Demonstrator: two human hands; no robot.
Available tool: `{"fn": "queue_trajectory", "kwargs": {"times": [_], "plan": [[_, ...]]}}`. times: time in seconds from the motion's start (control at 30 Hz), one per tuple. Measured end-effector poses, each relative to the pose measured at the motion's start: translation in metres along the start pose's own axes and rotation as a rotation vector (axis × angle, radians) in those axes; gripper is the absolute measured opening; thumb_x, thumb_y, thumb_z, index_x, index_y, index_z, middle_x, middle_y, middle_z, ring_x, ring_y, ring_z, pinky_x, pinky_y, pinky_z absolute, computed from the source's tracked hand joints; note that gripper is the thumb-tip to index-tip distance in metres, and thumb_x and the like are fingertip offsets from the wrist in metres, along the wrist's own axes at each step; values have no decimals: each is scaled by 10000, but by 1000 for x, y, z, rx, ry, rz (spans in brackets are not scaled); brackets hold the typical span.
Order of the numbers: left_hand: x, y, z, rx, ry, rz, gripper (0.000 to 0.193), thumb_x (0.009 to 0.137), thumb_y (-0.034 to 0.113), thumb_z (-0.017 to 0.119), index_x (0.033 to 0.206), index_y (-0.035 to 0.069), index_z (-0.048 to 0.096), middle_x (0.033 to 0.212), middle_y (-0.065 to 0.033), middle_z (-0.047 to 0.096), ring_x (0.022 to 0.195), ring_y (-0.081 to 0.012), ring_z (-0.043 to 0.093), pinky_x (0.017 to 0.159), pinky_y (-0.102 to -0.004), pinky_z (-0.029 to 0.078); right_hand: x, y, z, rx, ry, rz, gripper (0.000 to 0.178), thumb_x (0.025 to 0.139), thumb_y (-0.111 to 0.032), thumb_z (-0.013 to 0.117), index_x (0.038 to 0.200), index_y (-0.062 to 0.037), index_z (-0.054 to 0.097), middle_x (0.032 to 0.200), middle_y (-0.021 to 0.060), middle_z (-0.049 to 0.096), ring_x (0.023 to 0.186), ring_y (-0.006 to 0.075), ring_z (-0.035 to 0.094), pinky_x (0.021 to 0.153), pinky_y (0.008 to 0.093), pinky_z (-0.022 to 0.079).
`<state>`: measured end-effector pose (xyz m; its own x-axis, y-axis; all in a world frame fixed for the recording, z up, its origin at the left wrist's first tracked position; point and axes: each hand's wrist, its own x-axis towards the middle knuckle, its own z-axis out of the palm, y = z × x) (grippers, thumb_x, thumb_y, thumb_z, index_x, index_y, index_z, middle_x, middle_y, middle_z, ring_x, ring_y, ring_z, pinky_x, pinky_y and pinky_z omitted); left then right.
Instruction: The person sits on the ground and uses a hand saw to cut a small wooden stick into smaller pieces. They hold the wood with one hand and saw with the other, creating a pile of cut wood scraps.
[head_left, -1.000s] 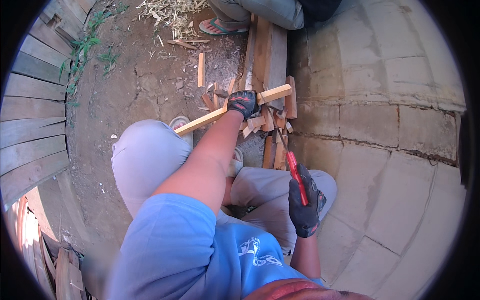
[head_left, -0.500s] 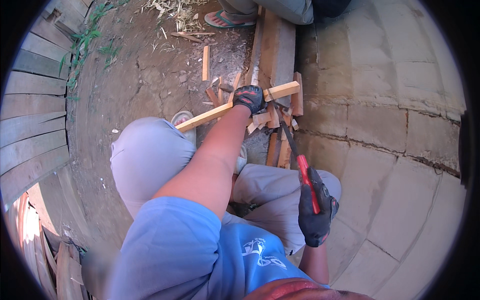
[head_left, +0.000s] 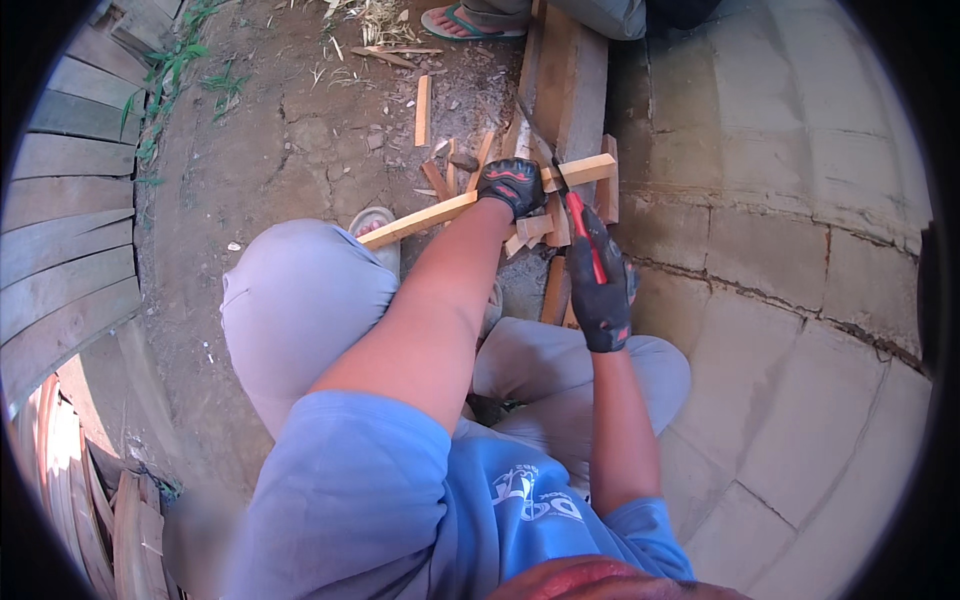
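My left hand (head_left: 511, 188), in a black glove with red marks, is closed around a long, pale wooden strip (head_left: 420, 219), which slants up to the right across a pile of offcuts. Just right of that hand, the dark narrow blade of a hand saw (head_left: 586, 236) crosses the strip and reaches beyond it. The red saw handle lies in my right hand (head_left: 601, 300), also gloved in black, with the fingers wrapped round it. Short wood blocks (head_left: 534, 228) lie beneath and beside the strip, partly hidden by my hands.
A thick wooden beam (head_left: 570, 95) runs away from me, with a person's sandalled foot (head_left: 470, 24) beside it. One loose wood stick (head_left: 423, 110) lies on the dirt. Concrete blocks (head_left: 760, 270) form the right side; weathered planks (head_left: 70, 210) stand left.
My right hand has pushed the saw forward and up, bringing the handle close to the strip and the blade's tip past it. The left hand keeps its hold; the view has shifted slightly.
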<state>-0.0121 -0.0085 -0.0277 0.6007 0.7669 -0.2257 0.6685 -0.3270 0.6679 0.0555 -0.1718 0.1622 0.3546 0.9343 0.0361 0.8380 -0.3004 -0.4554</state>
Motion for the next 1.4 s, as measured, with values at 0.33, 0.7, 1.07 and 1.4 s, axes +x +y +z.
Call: {"fn": "queue_trajectory", "kwargs": {"times": [0.33,0.7,1.07,1.4], "plan": [[7,-1,1,126,56,-5,362,891,394,709,1078,97,798,1116,-161,796,1033,-351,775,879,-484,617,-157,-50,-132,-81,-43,31,350,988,-35,677,1333,-7,726,1249,224,769,1060,331,794,893,400,612],[0,7,-1,56,45,-39,394,895,455,711,1057,113,821,1079,-185,796,1013,-354,777,888,-486,611,10,-11,-2,-138,14,-180,372,1026,-179,657,1391,-125,706,1216,182,767,1025,363,764,860,454,596],[8,6,-6,126,3,2,399,864,439,737,1048,89,790,1086,-222,782,1015,-410,763,895,-525,602,-109,5,-73,-103,-8,-79,398,947,-162,725,1342,-117,739,988,162,781,762,349,745,686,444,570],[6,1,7,296,62,62,410,912,435,695,1102,80,776,1029,-220,782,976,-420,761,837,-530,604,-131,-10,-115,-52,15,-29,267,869,-119,782,1131,-74,761,783,84,715,627,303,681,566,421,508]]}}
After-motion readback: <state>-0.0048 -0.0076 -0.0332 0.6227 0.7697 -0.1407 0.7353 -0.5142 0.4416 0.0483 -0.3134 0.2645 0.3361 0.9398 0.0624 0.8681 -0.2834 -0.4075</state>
